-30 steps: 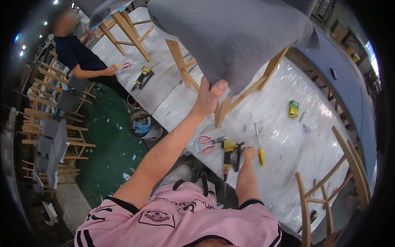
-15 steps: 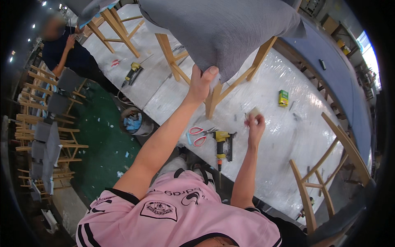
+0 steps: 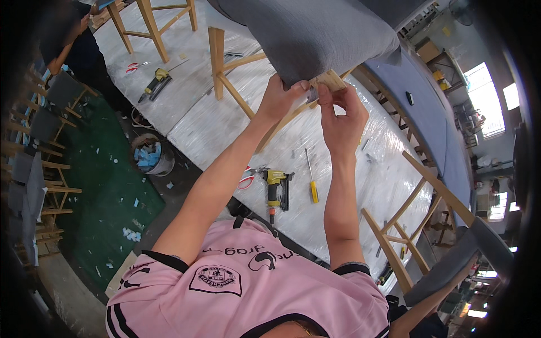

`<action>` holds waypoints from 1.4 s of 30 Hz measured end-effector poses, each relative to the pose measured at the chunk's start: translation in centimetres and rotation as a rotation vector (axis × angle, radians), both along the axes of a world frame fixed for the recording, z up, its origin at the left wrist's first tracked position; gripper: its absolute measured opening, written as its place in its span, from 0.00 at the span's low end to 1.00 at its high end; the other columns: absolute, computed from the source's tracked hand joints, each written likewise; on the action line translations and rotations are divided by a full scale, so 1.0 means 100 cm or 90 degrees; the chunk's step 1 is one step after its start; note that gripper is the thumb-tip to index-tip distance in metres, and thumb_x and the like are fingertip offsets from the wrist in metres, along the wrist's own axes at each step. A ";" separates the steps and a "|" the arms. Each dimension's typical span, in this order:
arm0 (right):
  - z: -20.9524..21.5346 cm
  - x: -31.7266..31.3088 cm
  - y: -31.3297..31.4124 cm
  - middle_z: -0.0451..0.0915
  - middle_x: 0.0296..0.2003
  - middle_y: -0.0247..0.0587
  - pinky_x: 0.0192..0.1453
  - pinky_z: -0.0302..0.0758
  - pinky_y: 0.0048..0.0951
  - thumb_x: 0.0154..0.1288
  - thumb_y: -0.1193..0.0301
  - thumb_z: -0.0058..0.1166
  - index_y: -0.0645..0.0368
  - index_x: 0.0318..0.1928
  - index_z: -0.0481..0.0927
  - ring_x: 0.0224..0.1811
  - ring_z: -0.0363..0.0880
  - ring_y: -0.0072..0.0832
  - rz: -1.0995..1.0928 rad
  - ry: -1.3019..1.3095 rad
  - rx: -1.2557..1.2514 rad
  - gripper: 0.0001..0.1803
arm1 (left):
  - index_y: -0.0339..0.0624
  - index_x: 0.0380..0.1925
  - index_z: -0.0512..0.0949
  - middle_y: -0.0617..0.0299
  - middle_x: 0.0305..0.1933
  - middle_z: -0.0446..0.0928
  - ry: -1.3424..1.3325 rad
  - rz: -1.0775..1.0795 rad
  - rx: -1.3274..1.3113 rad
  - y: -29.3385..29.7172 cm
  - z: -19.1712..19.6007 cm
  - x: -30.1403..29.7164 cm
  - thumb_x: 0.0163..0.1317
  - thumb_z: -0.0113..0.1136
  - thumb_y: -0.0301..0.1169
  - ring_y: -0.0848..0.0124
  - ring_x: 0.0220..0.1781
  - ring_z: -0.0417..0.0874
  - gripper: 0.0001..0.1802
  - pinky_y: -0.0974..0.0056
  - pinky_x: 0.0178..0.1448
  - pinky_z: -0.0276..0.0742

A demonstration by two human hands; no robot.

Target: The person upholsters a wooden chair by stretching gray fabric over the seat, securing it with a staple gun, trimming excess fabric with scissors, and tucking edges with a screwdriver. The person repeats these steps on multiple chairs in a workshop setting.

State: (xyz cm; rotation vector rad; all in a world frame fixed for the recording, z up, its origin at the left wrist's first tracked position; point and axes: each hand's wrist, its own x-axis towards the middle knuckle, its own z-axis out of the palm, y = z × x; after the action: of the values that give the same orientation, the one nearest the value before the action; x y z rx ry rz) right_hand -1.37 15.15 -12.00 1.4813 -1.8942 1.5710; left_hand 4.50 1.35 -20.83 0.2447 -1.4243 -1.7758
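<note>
Presumably soft and best held by its corner, the grey fabric [image 3: 318, 45] at upper centre of frame is pinched there by the left hand [image 3: 280, 98], a probably stiff tan piece [image 3: 329, 81] by the right hand [image 3: 345, 115].

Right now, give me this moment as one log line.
left hand: gripping grey fabric | right hand: pinching flat tan piece | near staple gun: on table
</note>
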 end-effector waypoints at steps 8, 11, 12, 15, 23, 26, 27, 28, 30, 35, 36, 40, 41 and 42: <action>0.017 -0.007 -0.006 0.80 0.26 0.39 0.35 0.78 0.26 0.69 0.71 0.67 0.64 0.35 0.76 0.25 0.79 0.24 -0.001 0.041 0.086 0.12 | 0.26 0.54 0.76 0.57 0.52 0.82 0.077 -0.052 0.032 -0.004 -0.002 -0.001 0.64 0.70 0.41 0.72 0.53 0.81 0.29 0.65 0.60 0.76; 0.019 -0.012 -0.003 0.80 0.25 0.36 0.36 0.79 0.24 0.69 0.71 0.67 0.65 0.36 0.78 0.26 0.77 0.19 0.075 -0.072 0.083 0.11 | 0.27 0.55 0.76 0.58 0.52 0.82 0.084 -0.075 0.037 -0.003 -0.003 -0.002 0.64 0.70 0.41 0.72 0.54 0.80 0.29 0.65 0.60 0.76; 0.019 -0.013 -0.002 0.80 0.25 0.35 0.37 0.79 0.24 0.70 0.71 0.67 0.65 0.37 0.79 0.27 0.77 0.18 0.073 -0.084 0.067 0.11 | 0.26 0.56 0.76 0.57 0.52 0.82 0.075 -0.076 0.030 -0.003 -0.004 -0.001 0.65 0.70 0.42 0.72 0.54 0.80 0.30 0.65 0.61 0.75; 0.017 -0.014 0.004 0.80 0.25 0.33 0.39 0.80 0.23 0.70 0.71 0.67 0.65 0.39 0.81 0.28 0.78 0.16 0.066 -0.116 0.034 0.10 | 0.26 0.57 0.74 0.56 0.54 0.81 0.056 -0.071 0.023 -0.004 -0.003 0.002 0.64 0.71 0.44 0.71 0.57 0.79 0.33 0.64 0.63 0.74; 0.011 -0.012 0.009 0.80 0.24 0.32 0.38 0.79 0.22 0.70 0.70 0.68 0.65 0.39 0.82 0.28 0.78 0.15 0.053 -0.139 0.030 0.10 | 0.24 0.58 0.73 0.52 0.55 0.80 0.030 -0.013 0.069 -0.001 -0.009 -0.001 0.59 0.74 0.47 0.69 0.58 0.80 0.39 0.64 0.64 0.74; 0.004 -0.011 0.007 0.80 0.24 0.34 0.35 0.75 0.24 0.67 0.70 0.70 0.64 0.38 0.81 0.27 0.79 0.18 0.017 -0.082 0.026 0.11 | 0.24 0.56 0.74 0.54 0.53 0.81 0.038 -0.040 0.037 -0.001 -0.007 0.001 0.61 0.72 0.45 0.71 0.55 0.81 0.35 0.65 0.60 0.76; 0.003 -0.011 0.006 0.79 0.24 0.35 0.34 0.75 0.24 0.67 0.70 0.70 0.64 0.38 0.81 0.27 0.79 0.19 0.003 -0.052 0.029 0.11 | 0.25 0.55 0.75 0.55 0.52 0.82 0.061 -0.041 0.033 0.000 -0.006 -0.001 0.61 0.72 0.44 0.72 0.53 0.81 0.33 0.66 0.58 0.76; 0.002 -0.010 0.006 0.79 0.24 0.36 0.33 0.74 0.25 0.66 0.71 0.70 0.64 0.37 0.81 0.26 0.79 0.21 -0.012 -0.022 0.032 0.11 | 0.26 0.54 0.76 0.57 0.50 0.82 0.083 -0.042 0.029 0.002 -0.004 -0.003 0.62 0.71 0.43 0.73 0.51 0.80 0.31 0.66 0.57 0.77; 0.001 -0.008 0.002 0.79 0.24 0.37 0.33 0.73 0.25 0.65 0.71 0.71 0.63 0.37 0.80 0.26 0.80 0.23 -0.024 0.026 0.025 0.11 | 0.27 0.51 0.78 0.59 0.47 0.83 0.100 -0.020 0.014 0.003 -0.002 -0.003 0.62 0.69 0.40 0.75 0.48 0.80 0.26 0.67 0.53 0.77; 0.006 0.001 0.001 0.79 0.25 0.39 0.32 0.74 0.26 0.64 0.72 0.71 0.62 0.37 0.80 0.26 0.80 0.26 -0.049 0.110 -0.010 0.11 | 0.29 0.38 0.82 0.62 0.35 0.83 0.035 0.044 -0.052 0.006 0.002 -0.002 0.61 0.65 0.34 0.77 0.39 0.79 0.16 0.66 0.43 0.76; 0.006 0.002 -0.001 0.80 0.26 0.39 0.32 0.74 0.26 0.64 0.72 0.71 0.62 0.37 0.80 0.26 0.80 0.26 -0.038 0.113 -0.012 0.11 | 0.29 0.37 0.82 0.62 0.34 0.83 0.029 0.054 -0.049 0.005 0.003 -0.001 0.60 0.64 0.33 0.77 0.38 0.79 0.15 0.66 0.42 0.76; 0.005 0.002 -0.005 0.80 0.27 0.39 0.32 0.75 0.26 0.64 0.72 0.71 0.62 0.38 0.80 0.26 0.80 0.26 -0.025 0.121 -0.003 0.10 | 0.28 0.34 0.82 0.62 0.32 0.84 0.025 0.077 -0.026 0.010 0.009 0.000 0.59 0.63 0.32 0.78 0.35 0.78 0.14 0.66 0.40 0.76; 0.005 0.002 -0.006 0.80 0.27 0.39 0.32 0.75 0.26 0.64 0.72 0.71 0.62 0.38 0.80 0.25 0.80 0.27 -0.025 0.122 0.001 0.10 | 0.28 0.34 0.82 0.62 0.32 0.84 0.030 0.081 -0.020 0.010 0.009 0.000 0.59 0.63 0.32 0.78 0.35 0.78 0.14 0.65 0.40 0.75; 0.004 0.002 -0.006 0.79 0.27 0.39 0.31 0.75 0.26 0.64 0.72 0.71 0.61 0.38 0.80 0.26 0.81 0.27 -0.026 0.121 0.003 0.11 | 0.28 0.34 0.82 0.62 0.32 0.84 0.014 0.074 -0.026 0.008 0.008 0.000 0.59 0.63 0.32 0.78 0.35 0.78 0.14 0.65 0.40 0.76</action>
State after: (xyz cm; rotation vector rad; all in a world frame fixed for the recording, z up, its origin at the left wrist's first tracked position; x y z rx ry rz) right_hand -1.20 14.53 -11.56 1.5256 -1.8093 1.3563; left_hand 4.50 2.17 -20.04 0.2802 -1.4007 -1.6484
